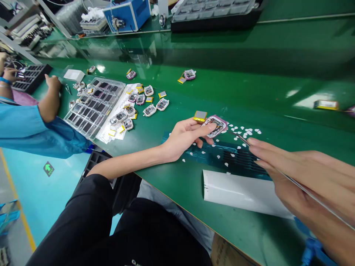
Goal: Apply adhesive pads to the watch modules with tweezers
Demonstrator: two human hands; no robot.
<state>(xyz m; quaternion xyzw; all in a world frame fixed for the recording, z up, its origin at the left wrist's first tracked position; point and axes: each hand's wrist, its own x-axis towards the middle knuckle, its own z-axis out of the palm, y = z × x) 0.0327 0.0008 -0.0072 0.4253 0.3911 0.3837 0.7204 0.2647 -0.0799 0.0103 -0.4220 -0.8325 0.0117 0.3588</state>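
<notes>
My left hand (184, 138) grips a small open device housing (217, 126) with a white and purple rim, the thumb pressed on its exposed circuit board. A yellow-edged, grey flat battery (200, 116) sits by the fingers at the housing's upper left. My right hand (299, 173) is closed around slim metal tweezers (244, 140), whose tips point left toward the housing but stand apart from it. Beneath and between the hands are small round white tabbed stickers (246, 132), some scattered on a dark blue translucent film (213, 157).
A white curved sleeve (241, 190) lies near the table's front edge. Several open housings (149, 110) with batteries lie leftward, by printed paper and a clear compartment tray (97, 105). A co-worker's arm (50, 99) is at far left. A blue box (129, 16) stands behind.
</notes>
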